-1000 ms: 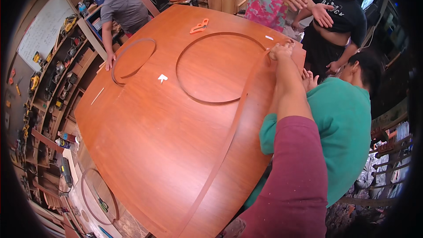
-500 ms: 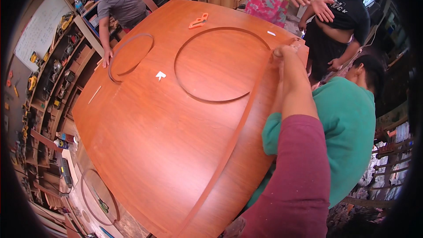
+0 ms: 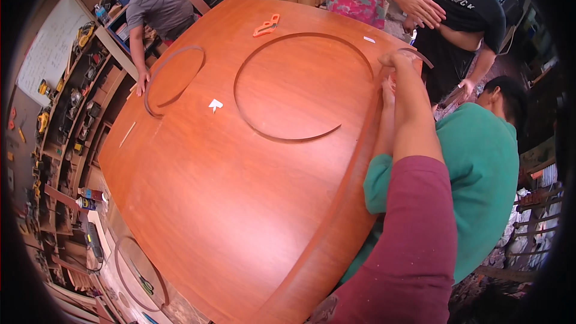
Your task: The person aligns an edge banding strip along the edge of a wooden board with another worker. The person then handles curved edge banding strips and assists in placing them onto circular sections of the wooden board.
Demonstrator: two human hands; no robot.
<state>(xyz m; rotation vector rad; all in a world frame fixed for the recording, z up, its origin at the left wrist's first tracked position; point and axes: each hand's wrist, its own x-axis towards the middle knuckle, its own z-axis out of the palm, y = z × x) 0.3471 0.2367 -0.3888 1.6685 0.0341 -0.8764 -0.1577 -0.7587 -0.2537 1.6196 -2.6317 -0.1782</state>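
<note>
My right hand (image 3: pixel 397 57), on an outstretched arm in a maroon sleeve, is closed at the far right edge of a large reddish-brown wood panel (image 3: pixel 228 204). It grips a long, flat brown edge-banding strip (image 3: pixel 327 231), which runs along the panel's right side toward me. The strip's far end curls out beyond my fingers. Just below my hand is the hand (image 3: pixel 389 91) of a co-worker in green, at the same edge; what it holds is partly hidden. A large open loop of brown banding (image 3: pixel 294 140) lies on the panel. My left hand is not visible.
An orange-handled tool (image 3: pixel 266 26), a white scrap (image 3: pixel 215 105) and a smaller banding loop (image 3: pixel 146 93) lie on the panel. A person in grey (image 3: pixel 162 9) rests a hand on its left edge. Others stand beyond. Tool shelves (image 3: pixel 84 102) line the left. Scissors (image 3: pixel 146 285) lie lower left.
The long strip has shifted right toward the panel's edge and now bows. My hand has moved slightly right and up, and the strip's curled end now sticks out past it.
</note>
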